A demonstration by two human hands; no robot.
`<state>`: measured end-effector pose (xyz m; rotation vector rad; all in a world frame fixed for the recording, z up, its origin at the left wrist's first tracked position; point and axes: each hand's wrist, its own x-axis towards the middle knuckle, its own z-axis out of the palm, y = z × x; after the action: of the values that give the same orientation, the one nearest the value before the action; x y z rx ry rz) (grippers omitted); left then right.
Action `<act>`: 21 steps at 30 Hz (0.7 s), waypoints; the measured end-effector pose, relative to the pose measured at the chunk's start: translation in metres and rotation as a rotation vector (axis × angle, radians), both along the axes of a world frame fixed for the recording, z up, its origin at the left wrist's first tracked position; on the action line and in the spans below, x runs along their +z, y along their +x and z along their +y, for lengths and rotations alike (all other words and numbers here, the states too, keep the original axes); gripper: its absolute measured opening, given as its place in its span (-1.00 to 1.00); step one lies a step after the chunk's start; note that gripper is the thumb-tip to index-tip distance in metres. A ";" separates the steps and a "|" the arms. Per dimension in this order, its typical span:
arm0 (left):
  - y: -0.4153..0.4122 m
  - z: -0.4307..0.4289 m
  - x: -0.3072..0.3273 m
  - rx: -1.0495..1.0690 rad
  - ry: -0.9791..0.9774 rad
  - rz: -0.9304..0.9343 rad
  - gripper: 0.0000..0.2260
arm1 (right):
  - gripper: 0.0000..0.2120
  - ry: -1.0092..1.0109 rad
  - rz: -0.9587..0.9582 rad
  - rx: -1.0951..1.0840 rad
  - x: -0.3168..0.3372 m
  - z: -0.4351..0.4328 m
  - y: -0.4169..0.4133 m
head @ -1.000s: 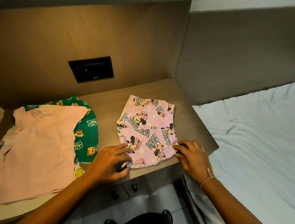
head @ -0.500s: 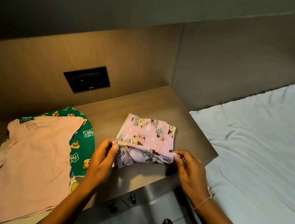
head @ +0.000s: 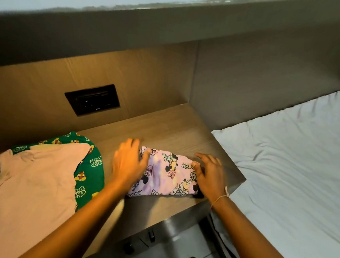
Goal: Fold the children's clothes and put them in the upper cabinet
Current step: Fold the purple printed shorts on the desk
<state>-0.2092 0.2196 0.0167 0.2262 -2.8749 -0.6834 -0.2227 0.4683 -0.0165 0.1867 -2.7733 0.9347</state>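
Left hand (head: 129,162), right hand (head: 209,175) flat on pink shorts (head: 166,174)

Pink printed garment (head: 167,174): soft matt cloth; peach shirt (head: 32,181) and green printed garment (head: 91,169) likewise; shelf (head: 165,128) matt wood-grain laminate; bedsheet (head: 296,163) wrinkled matt fabric; socket panel (head: 92,99) dark plastic, slight sheen

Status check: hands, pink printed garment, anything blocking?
Left hand and right hand open, flat on pink printed garment, folded on the shelf. Peach shirt over green garment, apart. Nothing blocking.
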 end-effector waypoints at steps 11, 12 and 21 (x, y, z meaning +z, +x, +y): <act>0.027 -0.030 -0.054 -0.461 -0.443 -0.253 -0.32 | -0.41 0.466 -0.191 0.363 -0.014 0.004 0.021; 0.014 -0.037 -0.050 -0.532 -0.496 -0.256 -0.34 | -0.40 0.463 -0.174 0.355 -0.011 0.002 0.025; 0.021 -0.036 -0.010 -0.634 -0.333 -0.118 -0.49 | -0.58 0.243 -0.070 0.468 -0.005 0.009 0.059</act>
<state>-0.1881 0.1833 0.0069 -0.7372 -3.1078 -0.2583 -0.1641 0.4771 -0.0216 0.8870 -2.9598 0.6935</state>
